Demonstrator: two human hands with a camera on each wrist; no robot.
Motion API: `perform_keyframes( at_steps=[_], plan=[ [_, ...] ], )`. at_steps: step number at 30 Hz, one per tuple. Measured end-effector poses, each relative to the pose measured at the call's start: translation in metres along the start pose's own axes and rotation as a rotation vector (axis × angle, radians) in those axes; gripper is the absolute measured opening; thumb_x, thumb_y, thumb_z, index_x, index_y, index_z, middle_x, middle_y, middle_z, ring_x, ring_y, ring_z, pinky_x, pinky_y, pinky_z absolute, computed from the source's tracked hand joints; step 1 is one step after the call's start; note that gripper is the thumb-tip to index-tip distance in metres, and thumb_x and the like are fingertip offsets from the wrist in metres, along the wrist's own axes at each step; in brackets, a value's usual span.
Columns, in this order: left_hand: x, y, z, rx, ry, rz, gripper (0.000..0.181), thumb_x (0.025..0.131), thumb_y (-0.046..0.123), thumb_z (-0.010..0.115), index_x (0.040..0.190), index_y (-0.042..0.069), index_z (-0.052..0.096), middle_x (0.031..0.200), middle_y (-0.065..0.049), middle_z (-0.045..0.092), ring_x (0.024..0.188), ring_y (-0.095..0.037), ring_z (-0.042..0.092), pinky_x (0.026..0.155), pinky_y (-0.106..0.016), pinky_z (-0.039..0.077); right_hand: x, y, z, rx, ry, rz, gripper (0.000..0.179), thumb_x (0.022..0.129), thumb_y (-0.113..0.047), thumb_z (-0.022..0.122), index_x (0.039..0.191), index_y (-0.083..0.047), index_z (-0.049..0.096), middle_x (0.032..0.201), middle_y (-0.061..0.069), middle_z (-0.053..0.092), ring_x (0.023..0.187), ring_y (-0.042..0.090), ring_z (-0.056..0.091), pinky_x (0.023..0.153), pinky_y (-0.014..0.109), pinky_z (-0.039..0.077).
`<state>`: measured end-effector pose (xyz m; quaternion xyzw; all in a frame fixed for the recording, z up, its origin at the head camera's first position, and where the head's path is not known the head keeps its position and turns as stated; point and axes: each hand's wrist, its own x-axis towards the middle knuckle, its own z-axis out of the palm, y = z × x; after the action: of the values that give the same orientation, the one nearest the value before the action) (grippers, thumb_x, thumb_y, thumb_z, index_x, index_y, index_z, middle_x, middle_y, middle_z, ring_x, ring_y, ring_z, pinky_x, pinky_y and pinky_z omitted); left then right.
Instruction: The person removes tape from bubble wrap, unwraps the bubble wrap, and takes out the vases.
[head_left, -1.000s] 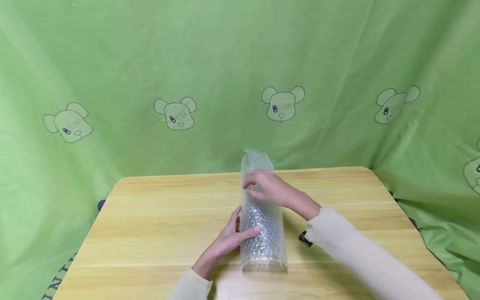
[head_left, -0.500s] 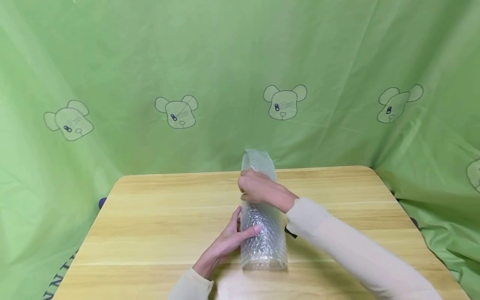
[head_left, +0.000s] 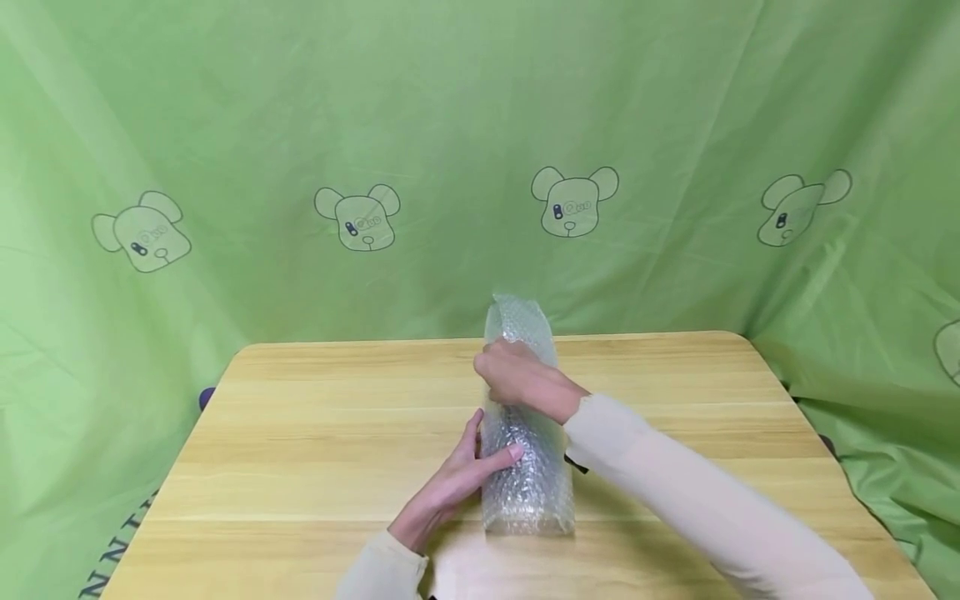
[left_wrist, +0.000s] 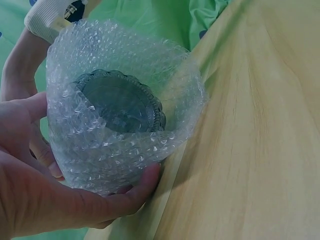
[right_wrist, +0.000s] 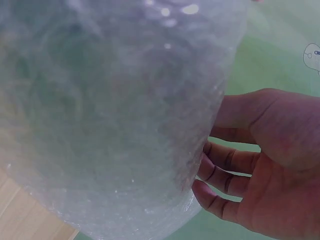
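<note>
A bubble-wrap roll [head_left: 525,500] lies lengthwise at the middle of the table, its near end open. In the left wrist view, a clear grey glass vessel with a scalloped edge [left_wrist: 120,105] shows inside that end; the rest of it is hidden by the wrap. My left hand [head_left: 456,479] grips the roll's near half from the left, thumb on top and fingers curled beneath its side. Farther up, my right hand [head_left: 521,379] reaches across the roll and holds the wrap at its left side, fingers curled, with fingertips [right_wrist: 202,192] against the bubbles.
The wooden table [head_left: 300,467] has rounded far corners. Behind it and at both sides hangs a green cloth [head_left: 450,100] printed with bear heads. A black wrist-camera piece [head_left: 576,465] shows below the right sleeve.
My right hand has moved slightly left across the roll, and its fingers have closed onto the wrap's left side. My left hand keeps its grip on the roll.
</note>
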<state>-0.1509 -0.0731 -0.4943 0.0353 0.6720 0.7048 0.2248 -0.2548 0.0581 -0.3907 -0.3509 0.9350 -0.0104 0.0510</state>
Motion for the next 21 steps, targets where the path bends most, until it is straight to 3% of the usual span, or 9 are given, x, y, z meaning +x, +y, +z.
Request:
perform_keyframes(
  at_steps=[12, 21],
  plan=[
    [0.0022, -0.0031, -0.0004, -0.005, 0.008, -0.004, 0.113, 0.094, 0.040, 0.074, 0.163, 0.006, -0.008, 0.163, -0.038, -0.001, 0.150, -0.052, 0.014, 0.121, -0.063, 0.020, 0.0033, 0.0003, 0.0020, -0.013, -0.013, 0.010, 0.017, 0.078, 0.010, 0.070, 0.085, -0.005, 0.068, 0.079, 0.006, 0.064, 0.071, 0.022, 0.058, 0.064, 0.036, 0.059],
    [0.0017, -0.0022, -0.0009, 0.002, 0.004, -0.010, 0.114, 0.094, 0.041, 0.074, 0.163, 0.006, -0.009, 0.164, -0.037, -0.002, 0.151, -0.051, 0.012, 0.121, -0.062, 0.019, 0.0036, 0.0032, 0.0018, 0.046, -0.045, 0.018, 0.017, 0.084, 0.004, 0.071, 0.075, -0.010, 0.065, 0.070, 0.000, 0.061, 0.065, 0.018, 0.057, 0.060, 0.030, 0.056]
  ],
)
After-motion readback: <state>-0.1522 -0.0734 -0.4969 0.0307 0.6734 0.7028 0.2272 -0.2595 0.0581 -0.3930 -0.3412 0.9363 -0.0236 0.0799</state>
